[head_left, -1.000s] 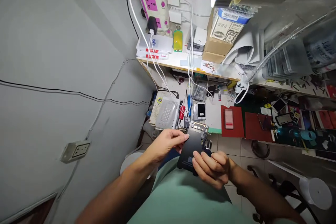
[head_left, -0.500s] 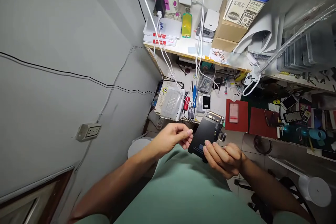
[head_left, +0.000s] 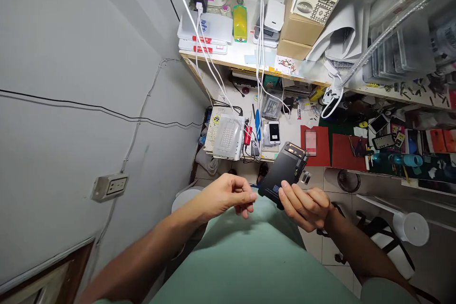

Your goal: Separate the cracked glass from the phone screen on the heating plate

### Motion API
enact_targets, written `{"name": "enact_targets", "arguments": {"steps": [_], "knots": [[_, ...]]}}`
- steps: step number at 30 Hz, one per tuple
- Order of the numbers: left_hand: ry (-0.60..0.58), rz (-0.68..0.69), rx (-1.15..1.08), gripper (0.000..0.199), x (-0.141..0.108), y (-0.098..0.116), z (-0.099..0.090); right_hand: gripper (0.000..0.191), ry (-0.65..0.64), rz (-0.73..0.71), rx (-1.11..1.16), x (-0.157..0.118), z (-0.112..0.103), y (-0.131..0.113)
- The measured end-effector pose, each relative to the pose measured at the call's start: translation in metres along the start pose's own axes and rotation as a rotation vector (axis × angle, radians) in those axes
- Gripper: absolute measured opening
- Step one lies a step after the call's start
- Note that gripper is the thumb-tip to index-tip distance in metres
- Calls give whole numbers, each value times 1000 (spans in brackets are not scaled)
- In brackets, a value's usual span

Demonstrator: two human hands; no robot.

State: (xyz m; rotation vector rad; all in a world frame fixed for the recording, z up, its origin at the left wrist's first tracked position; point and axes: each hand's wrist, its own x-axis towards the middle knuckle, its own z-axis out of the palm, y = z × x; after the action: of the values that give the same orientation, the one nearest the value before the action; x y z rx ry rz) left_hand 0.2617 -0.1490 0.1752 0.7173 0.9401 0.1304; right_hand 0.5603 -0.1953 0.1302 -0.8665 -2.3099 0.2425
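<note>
A flat black phone part [head_left: 281, 171], with copper-coloured patches at its upper end and a small flex piece hanging off its right edge, is tilted in front of my green shirt. My right hand [head_left: 306, 205] grips its lower right edge, with the fingers over the dark face. Just left of the part, apart from it, my left hand [head_left: 233, 195] has its thumb and forefinger pressed together. Whatever may be between those fingertips is too small to make out.
Beyond my hands stands a white workbench with a white perforated device [head_left: 228, 137], a white phone [head_left: 274, 132] and a red mat [head_left: 322, 147]. Cables hang from the shelf [head_left: 242, 54] above. A stool [head_left: 415, 229] stands at the right, a wall at the left.
My left hand has moved a little down and left, away from the black part, widening the gap. My right hand still holds the part. The whole view has shifted slightly.
</note>
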Motion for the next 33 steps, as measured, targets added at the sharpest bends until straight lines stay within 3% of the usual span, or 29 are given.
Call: {"name": "enact_targets", "arguments": {"steps": [3,5,9,11,13,18,29,33], "knots": [[21,19,69,51,-9,2,-10,37,52,128,22,6,-10,-8],[127,97,104,51,-10,1,-11,35,86,188,24,14,-11,-13],[373,574,364,30,-3,-1,-3,27,175,320,81,36,-3,-22],[364,779,499,42,3,0,0,19,191,388,155,49,0,-25],[325,848,543,43,8,3,2,13,178,451,237,59,1,-28],[300,847,517,14,16,13,2,9,111,585,398,70,-2,-32],[241,763,477,15,12,24,-4,4,28,781,503,74,-6,-33],[308,748,381,18,10,32,-8,10,-47,917,563,74,-8,-32]]}}
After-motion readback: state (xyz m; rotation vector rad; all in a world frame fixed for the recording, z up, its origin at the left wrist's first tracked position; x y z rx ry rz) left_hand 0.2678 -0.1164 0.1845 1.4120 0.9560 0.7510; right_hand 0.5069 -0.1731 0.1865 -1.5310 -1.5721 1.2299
